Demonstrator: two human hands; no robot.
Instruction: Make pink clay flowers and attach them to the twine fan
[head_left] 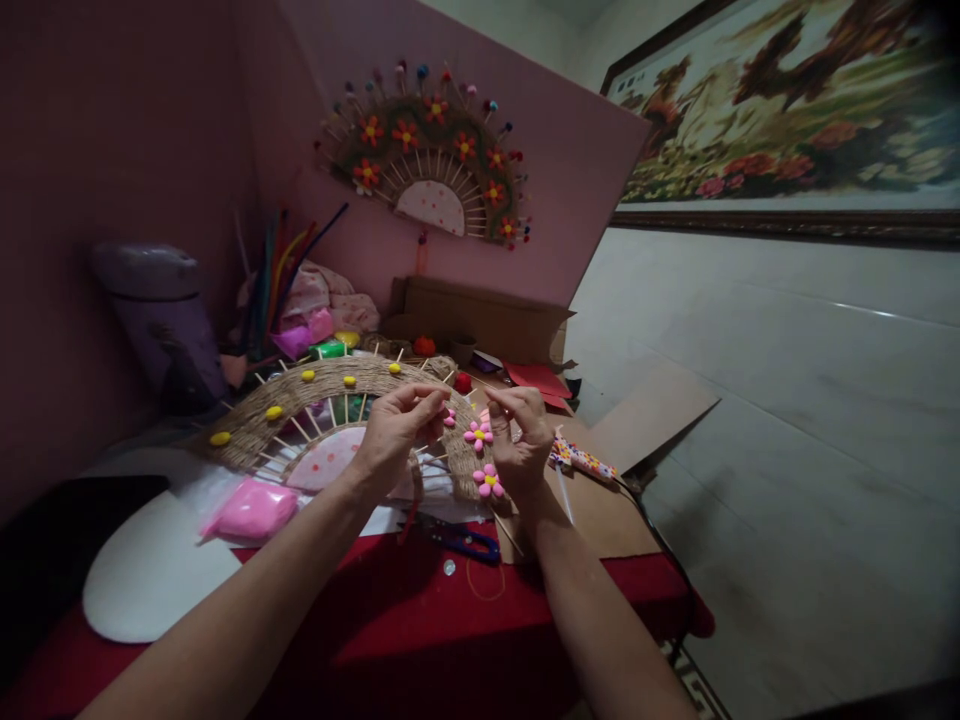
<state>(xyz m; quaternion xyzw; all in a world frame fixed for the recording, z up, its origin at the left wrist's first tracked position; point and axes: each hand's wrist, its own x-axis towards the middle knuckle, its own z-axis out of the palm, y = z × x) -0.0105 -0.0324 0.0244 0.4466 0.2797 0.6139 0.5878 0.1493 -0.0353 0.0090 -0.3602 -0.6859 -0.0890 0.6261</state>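
A fan-shaped craft of twine (pixel 251 425) and thin sticks lies on the table, with yellow dots on its left and top. Pink flowers (pixel 489 480) with yellow centres sit on its right side. My left hand (pixel 405 425) is above the middle of the fan, fingertips pinched together; what they hold, if anything, is too small to tell. Over the fan's right part, my right hand (pixel 519 435) is also pinched, its fingertips facing the left ones. Any item between them cannot be made out.
A pink clay bag (pixel 251 510) and a white disc (pixel 154 570) lie at the left. Dark blue scissors (pixel 469 541) rest near the front on the red cloth (pixel 420 620). Cardboard (pixel 611 520) is at the right, a purple container (pixel 161 325) at the back left.
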